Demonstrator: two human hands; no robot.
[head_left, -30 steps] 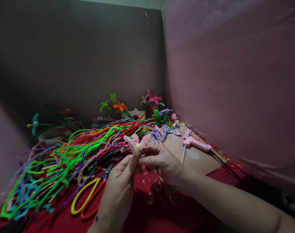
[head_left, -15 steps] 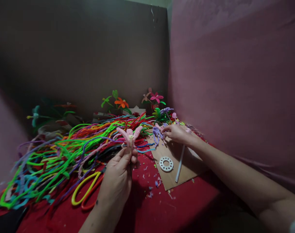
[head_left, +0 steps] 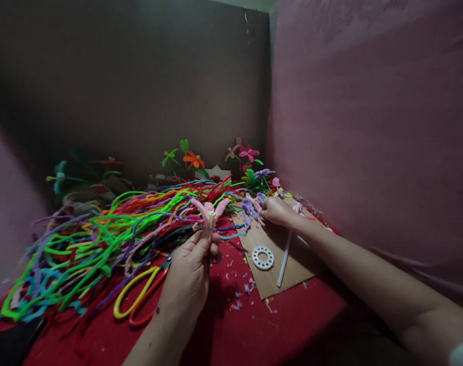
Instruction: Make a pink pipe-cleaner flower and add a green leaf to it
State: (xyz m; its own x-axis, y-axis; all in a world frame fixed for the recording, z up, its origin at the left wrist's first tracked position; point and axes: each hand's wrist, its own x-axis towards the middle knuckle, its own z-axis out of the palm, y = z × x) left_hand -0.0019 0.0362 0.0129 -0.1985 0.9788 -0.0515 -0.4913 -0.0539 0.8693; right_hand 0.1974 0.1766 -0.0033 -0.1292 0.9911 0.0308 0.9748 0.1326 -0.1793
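A pink pipe-cleaner flower (head_left: 210,209) with a pale yellow centre stands upright in my left hand (head_left: 191,262), pinched at its base between thumb and fingers. My right hand (head_left: 279,211) reaches to the far side of a brown board (head_left: 267,287). Its fingers are curled together beside purple pipe-cleaner petals (head_left: 248,209) and some pink ones. Whatever those fingertips grip is hidden. Nearer on the board lie a white ring with holes (head_left: 271,257) and a thin whitish stick (head_left: 283,262).
A big heap of coloured pipe cleaners (head_left: 101,234) spreads over the left of the red cloth (head_left: 231,340). Scissors (head_left: 120,295) with yellow and red handles lie by my left wrist. Finished flowers (head_left: 194,160) stand at the back. Fluffy scraps (head_left: 237,305) dot the cloth.
My right hand's fingers have closed in more beside the petals. The left hand still holds the pink flower. The whole view has shifted slightly.
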